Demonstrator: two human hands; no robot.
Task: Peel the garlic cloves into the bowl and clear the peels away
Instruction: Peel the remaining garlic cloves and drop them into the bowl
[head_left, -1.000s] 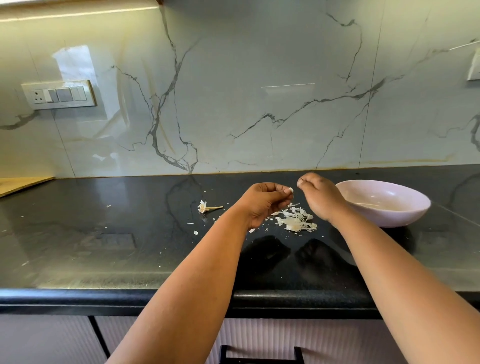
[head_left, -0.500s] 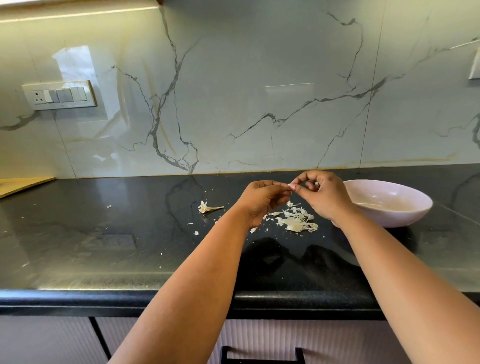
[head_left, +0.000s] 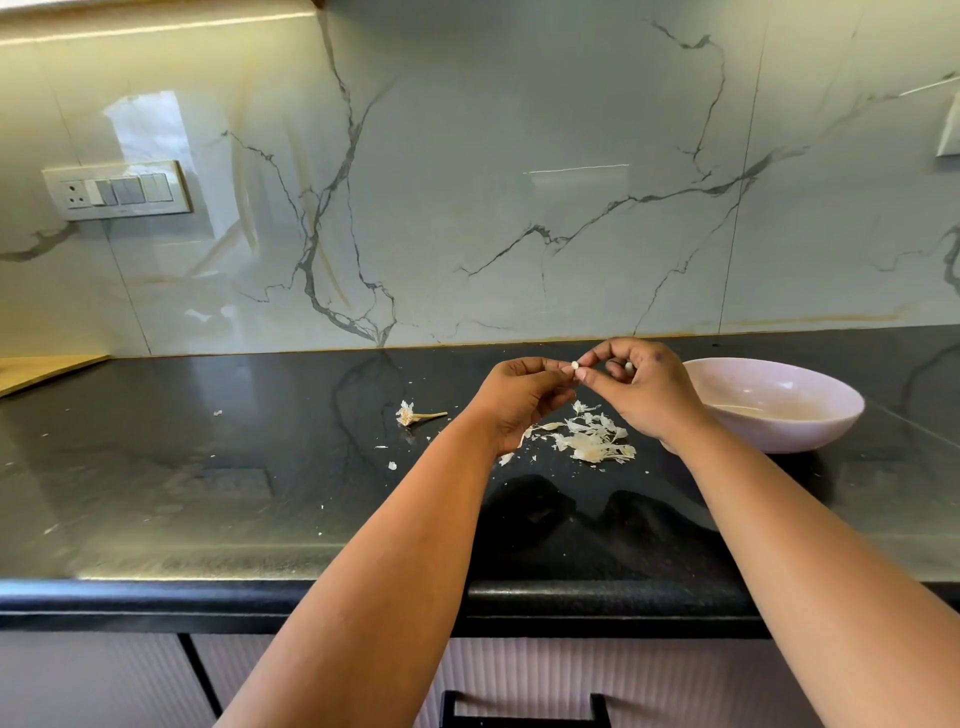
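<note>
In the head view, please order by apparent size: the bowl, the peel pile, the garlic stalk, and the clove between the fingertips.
1. bowl
2. peel pile
3. garlic stalk
4. clove, pinched between left hand and right hand

All lie at similar distance, so the order is fairly safe.

left hand + right hand: pinch garlic clove | peels beneath | bowl right

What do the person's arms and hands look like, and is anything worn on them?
Both forearms are bare, with no sleeves in view. The left hand and the right hand show no gloves, rings, watch or bracelet. The fingernails look short.
</note>
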